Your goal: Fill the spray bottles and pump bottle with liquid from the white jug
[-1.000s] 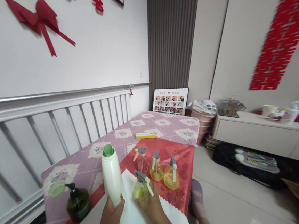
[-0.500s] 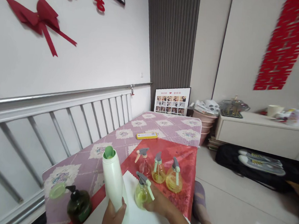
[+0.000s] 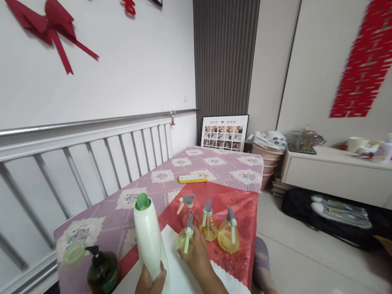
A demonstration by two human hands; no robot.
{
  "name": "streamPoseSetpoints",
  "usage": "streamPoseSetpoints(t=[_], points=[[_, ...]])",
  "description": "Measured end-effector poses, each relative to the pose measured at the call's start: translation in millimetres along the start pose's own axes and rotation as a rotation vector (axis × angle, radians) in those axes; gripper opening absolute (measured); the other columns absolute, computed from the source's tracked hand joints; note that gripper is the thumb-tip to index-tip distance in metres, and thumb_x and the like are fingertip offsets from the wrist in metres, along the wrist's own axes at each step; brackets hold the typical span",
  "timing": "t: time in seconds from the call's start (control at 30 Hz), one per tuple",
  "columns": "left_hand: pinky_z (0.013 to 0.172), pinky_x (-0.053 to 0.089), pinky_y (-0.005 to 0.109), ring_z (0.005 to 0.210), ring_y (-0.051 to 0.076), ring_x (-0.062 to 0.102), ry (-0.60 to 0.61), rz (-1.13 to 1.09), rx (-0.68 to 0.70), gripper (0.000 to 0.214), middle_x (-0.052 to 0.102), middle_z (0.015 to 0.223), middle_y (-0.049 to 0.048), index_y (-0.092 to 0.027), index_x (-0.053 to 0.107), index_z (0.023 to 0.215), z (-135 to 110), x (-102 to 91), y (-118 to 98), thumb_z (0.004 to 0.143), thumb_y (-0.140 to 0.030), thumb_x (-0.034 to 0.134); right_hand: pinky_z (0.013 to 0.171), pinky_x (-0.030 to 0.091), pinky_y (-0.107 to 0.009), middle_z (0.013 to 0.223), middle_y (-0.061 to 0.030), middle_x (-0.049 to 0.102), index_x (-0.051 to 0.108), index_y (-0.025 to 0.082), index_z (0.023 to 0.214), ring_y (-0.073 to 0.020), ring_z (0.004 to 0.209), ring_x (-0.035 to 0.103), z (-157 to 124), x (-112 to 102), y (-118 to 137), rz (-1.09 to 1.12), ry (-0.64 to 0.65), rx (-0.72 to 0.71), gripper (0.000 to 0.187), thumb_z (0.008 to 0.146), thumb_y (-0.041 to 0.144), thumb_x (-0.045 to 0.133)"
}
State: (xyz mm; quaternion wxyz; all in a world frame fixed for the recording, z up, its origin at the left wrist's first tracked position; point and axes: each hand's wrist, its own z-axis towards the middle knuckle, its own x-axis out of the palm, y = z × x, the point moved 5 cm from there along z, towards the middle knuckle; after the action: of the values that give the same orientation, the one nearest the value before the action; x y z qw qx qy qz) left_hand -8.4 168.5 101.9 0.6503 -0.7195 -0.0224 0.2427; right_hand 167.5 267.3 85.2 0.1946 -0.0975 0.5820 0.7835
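My left hand [image 3: 150, 282] is wrapped round the lower part of a tall pale-green bottle [image 3: 147, 236] with a green top, which leans a little to the left. The fingers of my right hand [image 3: 196, 253] close round a small clear spray bottle [image 3: 183, 243] with yellowish liquid and a grey and green trigger head. Just beyond it stand a spray bottle with a peach trigger [image 3: 186, 202], a second yellow-liquid spray bottle [image 3: 209, 230] and a third, rounder spray bottle [image 3: 229, 242]. White scalloped paper [image 3: 184, 285] lies beneath my hands.
A dark green pump bottle [image 3: 103, 271] and a pale green lid [image 3: 74, 253] sit at the left. A yellow box [image 3: 192, 178] lies beyond the red cloth [image 3: 242, 201]. A white radiator [image 3: 87, 174] runs along the table's left side.
My right hand has moved the small spray bottle forward, nearer the other spray bottles, and its trigger head has turned. My left hand and the tall bottle stay about where they were.
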Motion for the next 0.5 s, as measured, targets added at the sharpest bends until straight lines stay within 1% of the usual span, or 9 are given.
streamPoseSetpoints(t=[0.1, 0.17, 0.27, 0.37, 0.5], points=[[0.093, 0.044, 0.041, 0.099, 0.032, 0.063, 0.003, 0.03, 0.004, 0.052, 0.069, 0.096, 0.0156, -0.015, 0.054, 0.099, 0, -0.2, -1, 0.068, -0.055, 0.048, 0.105, 0.043, -0.047, 0.121, -0.0084, 0.054, 0.044, 0.023, 0.132, -0.0328, 0.12, 0.052, 6, 5, -4, -0.057, -0.043, 0.019, 0.079, 0.057, 0.018, 0.07], [0.092, 0.043, 0.041, 0.097, 0.032, 0.063, 0.01, 0.051, 0.001, 0.053, 0.068, 0.094, 0.0157, -0.014, 0.054, 0.099, 0, 0.0, -1, 0.067, -0.056, 0.047, 0.103, 0.045, -0.046, 0.119, -0.0091, 0.054, 0.045, 0.022, 0.131, -0.0332, 0.118, 0.053, 8, 7, -7, -0.085, -0.063, 0.034, 0.077, 0.058, 0.018, 0.071], [0.092, 0.044, 0.039, 0.099, 0.032, 0.063, 0.014, 0.038, 0.002, 0.053, 0.068, 0.097, 0.0161, -0.014, 0.054, 0.1, -1, 0.0, -2, 0.068, -0.056, 0.047, 0.099, 0.047, -0.045, 0.115, -0.0099, 0.054, 0.047, 0.021, 0.129, -0.0343, 0.116, 0.055, 7, 11, -10, -0.115, -0.078, 0.049, 0.074, 0.06, 0.021, 0.072], [0.091, 0.044, 0.039, 0.099, 0.032, 0.063, 0.013, 0.02, 0.009, 0.053, 0.068, 0.096, 0.0161, -0.014, 0.054, 0.099, -1, 0.1, -2, 0.068, -0.056, 0.047, 0.101, 0.046, -0.045, 0.116, -0.0107, 0.054, 0.047, 0.019, 0.13, -0.035, 0.116, 0.055, 5, 15, -13, -0.133, -0.091, 0.048, 0.074, 0.06, 0.021, 0.072], [0.091, 0.044, 0.039, 0.098, 0.031, 0.062, 0.009, 0.011, 0.012, 0.053, 0.068, 0.097, 0.0163, -0.014, 0.054, 0.1, 0, 0.6, 1, 0.068, -0.055, 0.048, 0.105, 0.042, -0.047, 0.125, -0.014, 0.055, 0.044, 0.017, 0.133, -0.0368, 0.124, 0.051, 5, 18, -17, -0.13, -0.102, 0.031, 0.075, 0.063, 0.022, 0.071]])
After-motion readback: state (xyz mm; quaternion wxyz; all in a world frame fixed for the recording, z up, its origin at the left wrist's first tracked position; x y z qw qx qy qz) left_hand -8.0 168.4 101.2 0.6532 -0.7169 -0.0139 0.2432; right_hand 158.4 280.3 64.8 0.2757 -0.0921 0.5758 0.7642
